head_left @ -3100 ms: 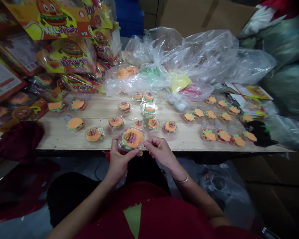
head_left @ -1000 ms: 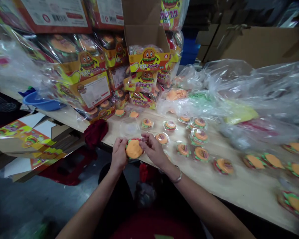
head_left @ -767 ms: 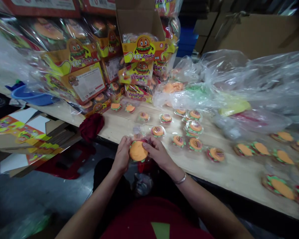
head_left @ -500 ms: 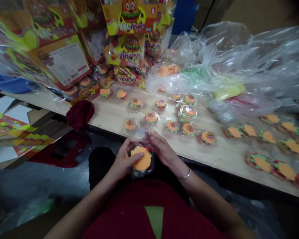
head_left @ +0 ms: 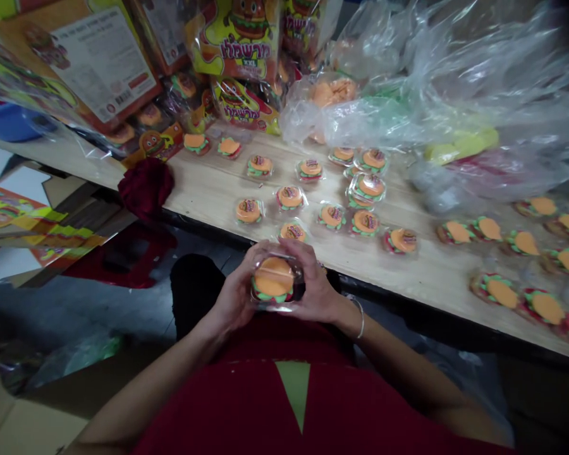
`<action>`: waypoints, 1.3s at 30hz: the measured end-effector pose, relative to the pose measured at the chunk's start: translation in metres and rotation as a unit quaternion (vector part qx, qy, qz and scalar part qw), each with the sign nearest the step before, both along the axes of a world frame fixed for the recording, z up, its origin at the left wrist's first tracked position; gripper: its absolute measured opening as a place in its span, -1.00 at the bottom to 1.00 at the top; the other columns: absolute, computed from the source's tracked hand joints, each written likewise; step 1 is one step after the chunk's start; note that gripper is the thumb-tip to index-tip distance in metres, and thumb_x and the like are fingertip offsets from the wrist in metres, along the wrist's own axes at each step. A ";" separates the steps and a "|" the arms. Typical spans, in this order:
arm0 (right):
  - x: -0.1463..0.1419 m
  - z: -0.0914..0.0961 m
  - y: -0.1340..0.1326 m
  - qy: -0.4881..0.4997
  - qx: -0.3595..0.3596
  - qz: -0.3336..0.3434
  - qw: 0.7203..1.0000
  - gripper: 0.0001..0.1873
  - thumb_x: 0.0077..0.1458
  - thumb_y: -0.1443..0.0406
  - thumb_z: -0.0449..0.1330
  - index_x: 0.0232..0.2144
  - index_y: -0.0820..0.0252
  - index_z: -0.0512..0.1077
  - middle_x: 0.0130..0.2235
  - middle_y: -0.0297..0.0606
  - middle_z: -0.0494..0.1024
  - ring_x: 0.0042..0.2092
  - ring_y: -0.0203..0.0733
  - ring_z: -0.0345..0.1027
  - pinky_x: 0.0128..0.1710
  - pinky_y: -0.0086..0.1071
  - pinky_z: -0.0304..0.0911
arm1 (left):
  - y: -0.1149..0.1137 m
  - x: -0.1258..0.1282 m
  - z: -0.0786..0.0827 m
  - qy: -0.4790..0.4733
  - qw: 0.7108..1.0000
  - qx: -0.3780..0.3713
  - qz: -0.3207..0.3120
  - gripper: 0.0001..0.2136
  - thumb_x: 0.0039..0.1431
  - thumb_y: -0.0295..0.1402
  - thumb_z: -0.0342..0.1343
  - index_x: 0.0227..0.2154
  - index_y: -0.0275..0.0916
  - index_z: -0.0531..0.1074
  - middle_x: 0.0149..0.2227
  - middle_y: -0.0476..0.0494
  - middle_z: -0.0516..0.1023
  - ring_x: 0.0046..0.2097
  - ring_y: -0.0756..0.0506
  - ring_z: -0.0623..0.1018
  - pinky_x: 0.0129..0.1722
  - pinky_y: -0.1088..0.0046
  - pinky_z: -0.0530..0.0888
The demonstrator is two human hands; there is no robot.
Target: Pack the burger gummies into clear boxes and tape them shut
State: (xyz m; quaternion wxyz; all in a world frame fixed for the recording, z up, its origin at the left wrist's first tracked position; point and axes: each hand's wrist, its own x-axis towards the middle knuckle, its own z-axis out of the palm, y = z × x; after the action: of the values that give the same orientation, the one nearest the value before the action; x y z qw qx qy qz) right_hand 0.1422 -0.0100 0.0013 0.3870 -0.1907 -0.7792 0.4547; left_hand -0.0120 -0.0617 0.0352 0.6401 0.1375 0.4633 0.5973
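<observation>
Between my two hands, just off the table's front edge, is a clear plastic burger box (head_left: pixel 274 281) with an orange-topped toy-like burger inside, green and red layers showing below the top. My left hand (head_left: pixel 237 289) wraps round its left side. On the right side, my right hand (head_left: pixel 317 284) grips the same box, fingers curled over the far edge. The clear lid lies over the burger. Just beyond my fingertips sits another packed burger (head_left: pixel 293 231) with a printed label on top.
Several labelled burger boxes (head_left: pixel 332 216) are spread over the wooden table (head_left: pixel 208 189). Unlabelled burgers (head_left: pixel 500 291) lie at the right. Clear plastic bags (head_left: pixel 455 95) heap at the back, printed cartons (head_left: pixel 99 57) stand back left. A dark red cloth (head_left: pixel 146 186) rests at the front edge.
My right hand has come down onto the box's right side, and a clear lid now covers the burger. My left thumb has left the orange top. The view has tilted downward.
</observation>
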 end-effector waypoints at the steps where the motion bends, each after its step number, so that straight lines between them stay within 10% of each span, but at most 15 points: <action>1: 0.001 0.001 -0.001 0.018 -0.066 -0.003 0.998 0.06 -0.17 0.14 0.43 0.26 -0.09 -0.08 0.25 -0.11 0.12 0.22 0.08 0.13 0.18 -0.02 0.17 | -0.002 0.001 0.001 0.004 0.999 0.035 0.001 -0.51 -0.11 -0.13 0.29 -0.07 -0.13 0.45 0.01 -0.15 0.49 0.08 -0.23 0.47 -0.05 0.34 0.48; 4: 0.004 0.009 -0.007 0.059 -0.257 0.008 0.965 -0.07 -0.08 0.12 0.37 0.23 -0.09 -0.04 0.19 -0.12 0.26 0.13 0.00 0.29 0.06 -0.11 0.30 | -0.010 -0.001 0.003 0.082 0.989 0.118 -0.048 -0.26 -0.27 -0.18 0.41 0.09 -0.06 0.36 0.19 -0.16 0.33 0.22 -0.29 0.30 0.09 0.28 0.40; 7: 0.005 0.013 -0.012 0.058 -0.323 -0.013 0.945 -0.43 0.07 0.06 0.25 0.09 -0.01 0.20 0.05 -0.20 0.42 0.04 -0.09 0.36 0.00 -0.22 0.32 | -0.015 -0.006 0.001 0.169 0.974 0.122 -0.090 -0.45 -0.14 -0.28 0.37 0.01 -0.11 0.45 0.10 -0.21 0.41 0.13 -0.28 0.41 0.06 0.26 0.42; 11: 0.008 0.011 -0.014 -0.017 -0.287 -0.042 0.957 -0.68 0.26 0.08 0.02 -0.05 0.05 0.39 -0.08 -0.25 0.50 -0.04 -0.17 0.38 -0.04 -0.28 0.29 | -0.018 -0.011 -0.014 0.186 0.977 0.075 -0.072 -0.73 0.05 -0.21 0.24 -0.17 -0.14 0.55 -0.09 -0.17 0.55 -0.10 -0.16 0.54 -0.12 0.39 0.48; 20: 0.012 -0.001 -0.021 -0.053 -0.226 -0.079 0.970 -0.86 0.15 0.23 0.19 -0.31 0.07 0.55 -0.36 -0.29 0.45 -0.31 -0.23 0.32 -0.28 -0.32 0.23 | -0.035 -0.011 -0.031 0.101 0.992 -0.040 -0.065 -0.80 0.01 -0.21 0.27 -0.32 -0.19 0.61 -0.28 -0.15 0.61 -0.30 -0.10 0.56 -0.32 0.45 0.47; 33: 0.016 -0.004 -0.022 -0.090 -0.233 -0.053 0.967 -0.83 0.15 0.27 0.17 -0.46 0.18 0.49 -0.43 -0.33 0.41 -0.37 -0.31 0.28 -0.34 -0.40 0.16 | -0.040 -0.016 -0.037 0.201 0.970 0.002 -0.136 -0.80 0.14 -0.22 0.17 -0.30 -0.18 0.62 -0.28 -0.12 0.55 -0.30 -0.04 0.51 -0.33 0.49 0.44; 37: 0.019 -0.006 -0.026 -0.069 -0.247 -0.049 0.965 -0.84 0.11 0.26 0.20 -0.46 0.22 0.47 -0.43 -0.32 0.40 -0.37 -0.31 0.26 -0.33 -0.39 0.15 | -0.042 -0.018 -0.031 0.349 0.916 0.119 -0.157 -0.79 0.23 -0.33 0.06 -0.24 -0.21 0.60 -0.28 -0.15 0.55 -0.26 -0.05 0.53 -0.28 0.46 0.47; 39: 0.020 -0.008 -0.031 -0.038 -0.302 -0.074 0.950 -0.83 0.06 0.22 0.25 -0.44 0.22 0.42 -0.43 -0.34 0.39 -0.38 -0.32 0.23 -0.35 -0.41 0.14 | -0.043 -0.020 -0.027 0.476 0.837 0.230 -0.143 -0.77 0.26 -0.40 0.01 -0.14 -0.19 0.56 -0.23 -0.17 0.55 -0.21 -0.05 0.53 -0.23 0.43 0.49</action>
State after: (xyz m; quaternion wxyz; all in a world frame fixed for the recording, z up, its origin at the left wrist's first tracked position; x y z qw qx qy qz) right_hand 0.1620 -0.0409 -0.0070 0.3141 -0.3725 -0.6031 0.6316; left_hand -0.0320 -0.1049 0.0084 0.3689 0.6126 0.5350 0.4499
